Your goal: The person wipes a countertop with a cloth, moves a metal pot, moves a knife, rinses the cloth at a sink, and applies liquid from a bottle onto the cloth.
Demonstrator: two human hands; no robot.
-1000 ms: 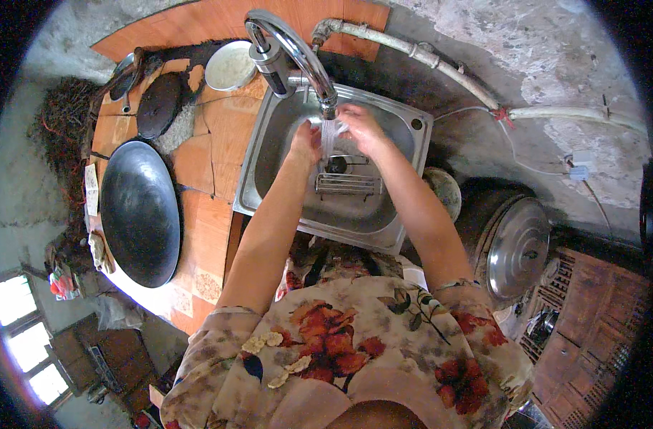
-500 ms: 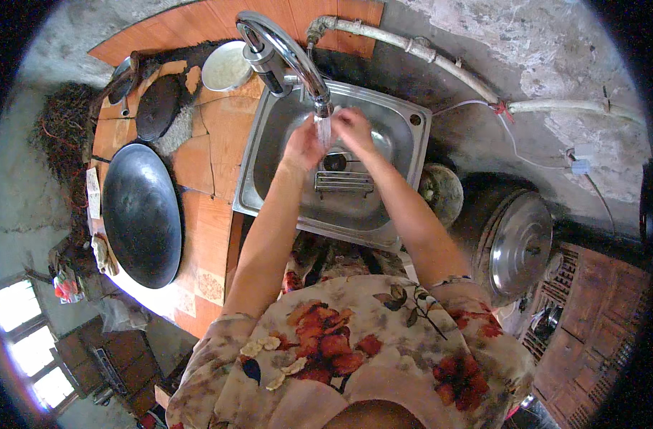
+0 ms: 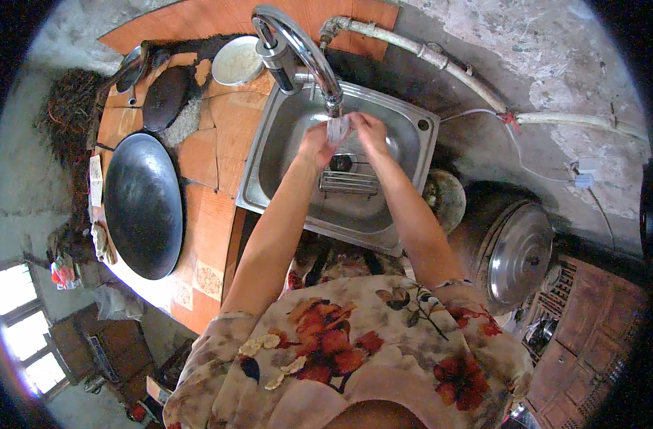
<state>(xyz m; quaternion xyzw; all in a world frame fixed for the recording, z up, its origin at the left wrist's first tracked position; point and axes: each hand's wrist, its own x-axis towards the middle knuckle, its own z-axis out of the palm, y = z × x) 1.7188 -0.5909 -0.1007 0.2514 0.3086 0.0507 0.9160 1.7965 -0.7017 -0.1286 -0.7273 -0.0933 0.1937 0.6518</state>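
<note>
Both of my hands are in the stainless steel sink [image 3: 263, 168], close together under the mouth of the curved chrome faucet [image 3: 308, 46]. Between them shows a pale, translucent patch [image 3: 337, 131]; whether it is only running water or also a clear thing, I cannot make out. On its left side my left hand [image 3: 316, 145] has curled fingers, partly hidden. My right hand [image 3: 370, 133] closes in from the right, fingers bent and pressed together at the patch. Below the hands, a metal wire rack [image 3: 349, 184] lies in the basin near the dark drain [image 3: 340, 163].
Left of the sink, a large black wok [image 3: 143, 207] and a white bowl [image 3: 238, 61] stand on the orange tiled counter [image 3: 201, 222]. A big pot with a shiny metal lid [image 3: 521, 254] is at the right. A pipe [image 3: 441, 61] runs along the wall.
My right hand has shifted slightly, and the pale patch between the hands looks wider. The whole view has moved a little. Both hands stay under the faucet.
</note>
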